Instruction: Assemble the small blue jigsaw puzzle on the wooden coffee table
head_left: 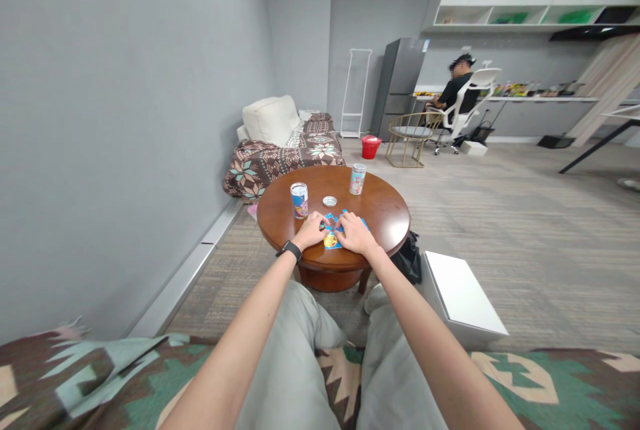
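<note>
A partly joined jigsaw puzzle (331,241), blue with a yellow picture, lies flat near the front of the round brown table (385,220). My left hand (311,231), with a dark watch on its wrist, has its fingers closed on a small puzzle piece at the puzzle's left edge. From the right, my right hand (354,233) has bent fingers gripping at the puzzle's pieces and covers part of it. Loose blue pieces (334,217) lie just beyond the fingertips. A blue printed can (299,201) stands left of my hands, and a round metal lid (329,201) lies behind them.
A pastel can (357,179) stands at the table's back right. A white box (465,290) and a black bag (410,258) are on the floor to the right. Behind are a covered sofa (290,160), a red bin (371,147) and a seated person (456,90).
</note>
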Available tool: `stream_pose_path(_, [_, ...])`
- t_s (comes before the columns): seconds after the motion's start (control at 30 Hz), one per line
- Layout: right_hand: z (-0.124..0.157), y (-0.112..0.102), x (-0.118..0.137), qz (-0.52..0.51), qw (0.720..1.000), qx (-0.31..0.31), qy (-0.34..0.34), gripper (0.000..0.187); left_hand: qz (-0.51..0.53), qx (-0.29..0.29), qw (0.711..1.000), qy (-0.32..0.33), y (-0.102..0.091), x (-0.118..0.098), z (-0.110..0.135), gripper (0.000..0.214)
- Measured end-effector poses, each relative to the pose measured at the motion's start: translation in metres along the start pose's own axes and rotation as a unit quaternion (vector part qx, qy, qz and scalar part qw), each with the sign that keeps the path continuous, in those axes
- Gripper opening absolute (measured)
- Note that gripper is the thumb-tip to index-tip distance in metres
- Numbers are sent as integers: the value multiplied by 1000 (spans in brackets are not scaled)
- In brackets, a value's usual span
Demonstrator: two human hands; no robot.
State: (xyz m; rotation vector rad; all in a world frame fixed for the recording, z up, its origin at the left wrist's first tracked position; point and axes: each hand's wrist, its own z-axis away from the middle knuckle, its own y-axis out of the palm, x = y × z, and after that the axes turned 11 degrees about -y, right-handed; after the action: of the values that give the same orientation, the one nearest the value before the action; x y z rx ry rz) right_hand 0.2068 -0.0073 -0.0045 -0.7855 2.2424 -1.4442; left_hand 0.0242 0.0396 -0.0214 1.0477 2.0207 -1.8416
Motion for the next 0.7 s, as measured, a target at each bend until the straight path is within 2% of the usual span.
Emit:
stream_pose_path(0.2, [0, -2, 2, 4, 1000, 13, -5, 21, 113, 16, 993, -23, 1, 3, 0, 13])
stream_pose_path(0.33, [0, -2, 2, 1, 1000, 25, -1, 27, 184, 7, 982, -32, -3, 1, 2, 14])
stream_pose_path(0.57, [0, -3, 3, 0, 1000, 18, -7, 22, 190, 51, 981, -4, -6, 2, 0, 14])
stream_pose_path(0.7, [0, -5, 4, 4, 1000, 19, -7, 21, 188, 35, 982, -10, -5, 2, -2, 12])
